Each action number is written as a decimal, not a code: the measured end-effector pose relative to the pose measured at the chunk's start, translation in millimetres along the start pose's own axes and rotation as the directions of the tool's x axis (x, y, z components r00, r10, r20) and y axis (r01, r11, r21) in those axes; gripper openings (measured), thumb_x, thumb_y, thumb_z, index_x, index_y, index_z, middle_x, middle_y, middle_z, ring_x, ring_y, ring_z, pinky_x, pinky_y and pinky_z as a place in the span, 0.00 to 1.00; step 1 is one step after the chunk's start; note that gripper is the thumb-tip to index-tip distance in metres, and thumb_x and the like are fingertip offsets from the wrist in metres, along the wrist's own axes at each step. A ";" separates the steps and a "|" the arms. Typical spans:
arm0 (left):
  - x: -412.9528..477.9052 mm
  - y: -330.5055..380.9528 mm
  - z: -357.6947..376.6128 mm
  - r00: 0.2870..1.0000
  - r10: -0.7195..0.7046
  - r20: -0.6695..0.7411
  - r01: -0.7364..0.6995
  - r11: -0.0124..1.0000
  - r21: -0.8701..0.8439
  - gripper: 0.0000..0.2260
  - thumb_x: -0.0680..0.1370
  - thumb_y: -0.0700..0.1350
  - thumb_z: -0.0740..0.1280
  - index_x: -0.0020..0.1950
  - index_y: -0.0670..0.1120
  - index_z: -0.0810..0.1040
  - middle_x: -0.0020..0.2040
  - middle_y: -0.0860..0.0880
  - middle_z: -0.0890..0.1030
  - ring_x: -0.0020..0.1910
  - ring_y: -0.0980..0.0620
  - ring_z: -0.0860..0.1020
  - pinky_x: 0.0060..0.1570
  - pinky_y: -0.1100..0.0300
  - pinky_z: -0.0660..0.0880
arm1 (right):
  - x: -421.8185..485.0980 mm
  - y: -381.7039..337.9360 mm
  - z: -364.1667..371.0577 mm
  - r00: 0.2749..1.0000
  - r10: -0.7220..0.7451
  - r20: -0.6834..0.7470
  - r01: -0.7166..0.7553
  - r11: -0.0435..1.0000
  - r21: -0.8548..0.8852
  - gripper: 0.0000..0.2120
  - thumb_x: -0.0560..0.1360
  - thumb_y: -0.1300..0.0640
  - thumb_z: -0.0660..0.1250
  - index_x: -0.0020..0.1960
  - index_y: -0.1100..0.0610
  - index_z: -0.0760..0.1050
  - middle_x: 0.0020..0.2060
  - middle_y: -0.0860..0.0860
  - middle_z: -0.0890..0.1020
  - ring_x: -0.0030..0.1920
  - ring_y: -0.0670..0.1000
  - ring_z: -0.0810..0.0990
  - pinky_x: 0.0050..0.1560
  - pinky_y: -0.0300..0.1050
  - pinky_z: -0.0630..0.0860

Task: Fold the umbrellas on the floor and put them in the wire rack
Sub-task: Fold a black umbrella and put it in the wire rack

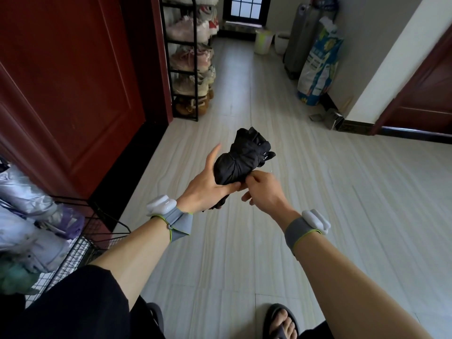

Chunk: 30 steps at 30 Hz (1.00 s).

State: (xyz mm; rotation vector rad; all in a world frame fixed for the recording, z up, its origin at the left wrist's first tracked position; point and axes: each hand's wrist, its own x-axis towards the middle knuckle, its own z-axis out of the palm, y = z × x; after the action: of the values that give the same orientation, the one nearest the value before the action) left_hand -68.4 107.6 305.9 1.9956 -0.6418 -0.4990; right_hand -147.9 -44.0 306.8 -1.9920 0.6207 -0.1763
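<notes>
A black folded umbrella (241, 159) is held up in front of me over the tiled floor, its bunched canopy pointing away. My left hand (208, 184) grips its lower part from the left, thumb across the fabric near the bottom, forefinger raised. My right hand (263, 189) pinches the fabric or strap at the lower right edge of the bundle. The black wire rack (97, 231) stands at the lower left beside my left arm. Several folded pale and purple umbrellas (31, 216) lie in it.
A dark red door (68, 81) fills the left side. A black shoe rack (189, 57) stands beyond it. Buckets (263, 41), a grey appliance and a printed sack (318, 67) line the far right wall. My sandalled foot (281, 321) is at the bottom.
</notes>
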 end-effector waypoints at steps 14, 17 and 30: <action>-0.4 7.8 -4.9 0.996 -0.029 0.084 0.057 0.934 -0.353 0.23 0.77 0.51 0.73 0.69 0.65 0.71 0.51 0.48 0.84 0.29 0.42 0.79 0.27 0.56 0.72 | 8.6 3.8 -3.1 0.963 0.268 -0.028 -0.186 0.736 0.651 0.07 0.81 0.61 0.68 0.48 0.63 0.82 0.43 0.59 0.87 0.43 0.54 0.87 0.46 0.42 0.84; 1.6 10.8 -8.6 0.995 -0.030 0.099 0.072 0.888 -0.455 0.21 0.78 0.50 0.73 0.68 0.63 0.73 0.47 0.45 0.83 0.27 0.42 0.76 0.27 0.57 0.71 | 8.8 8.3 -2.7 0.972 0.232 -0.033 -0.166 0.783 0.599 0.08 0.79 0.64 0.70 0.56 0.67 0.81 0.44 0.58 0.86 0.43 0.53 0.86 0.48 0.41 0.84; 19.7 -1.5 -31.9 0.986 -0.141 -0.085 0.077 0.852 -0.518 0.14 0.78 0.48 0.73 0.62 0.56 0.76 0.43 0.40 0.81 0.23 0.45 0.73 0.25 0.60 0.68 | 4.7 -5.9 -1.0 0.992 0.100 0.073 -0.085 0.979 -0.183 0.08 0.82 0.60 0.60 0.49 0.57 0.78 0.42 0.55 0.85 0.42 0.55 0.87 0.48 0.51 0.85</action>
State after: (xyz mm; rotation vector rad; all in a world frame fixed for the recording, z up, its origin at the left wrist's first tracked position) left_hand -34.2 117.2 317.9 1.5388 -0.2768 -0.5483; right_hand -142.2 -44.9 311.7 -2.1269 0.6951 0.0194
